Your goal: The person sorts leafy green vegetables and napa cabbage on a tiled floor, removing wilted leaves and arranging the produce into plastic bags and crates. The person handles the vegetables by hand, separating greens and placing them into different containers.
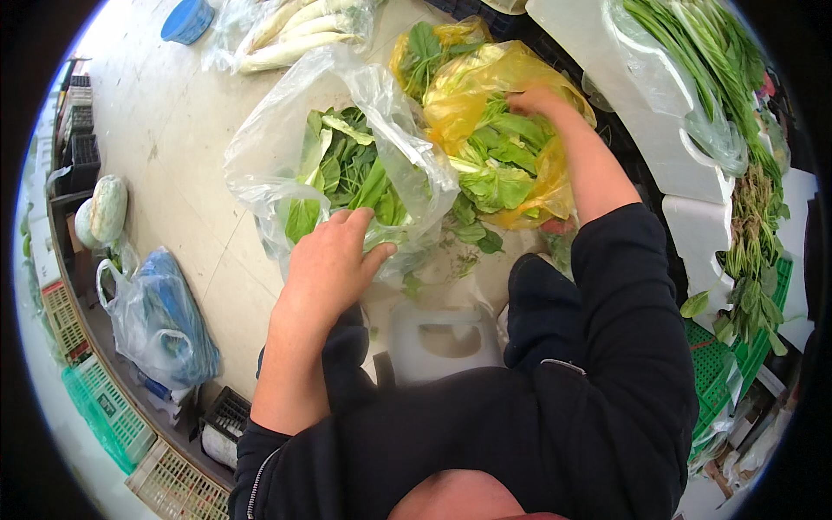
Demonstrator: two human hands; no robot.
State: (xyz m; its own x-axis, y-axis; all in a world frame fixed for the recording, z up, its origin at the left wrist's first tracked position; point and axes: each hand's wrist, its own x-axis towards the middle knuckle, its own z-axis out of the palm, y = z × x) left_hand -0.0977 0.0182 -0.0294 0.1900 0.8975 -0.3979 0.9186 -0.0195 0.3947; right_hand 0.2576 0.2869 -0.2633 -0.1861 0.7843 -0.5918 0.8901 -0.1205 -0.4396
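My left hand (335, 257) is over the near rim of a clear plastic bag (273, 140), its thumb and fingers apart. Leafy greens (344, 162) fill the bottom of that bag. To the right, my right hand (536, 104) reaches into a yellow plastic bag (513, 65). Its fingers are blurred and partly hidden at the greens, so a grip cannot be made out. Pale green leafy vegetables (500, 175) spill towards the yellow bag's near opening. A few loose leaves (478, 234) lie on the floor between the bags.
White radishes (305, 36) in clear plastic lie beyond, beside a blue tub (187, 21). At left are wax gourds (108, 208) and a bagged blue bundle (162, 318). Foam boxes (695, 227) with bunched greens (754, 221) line the right. A whitish plastic container (445, 338) stands between my legs.
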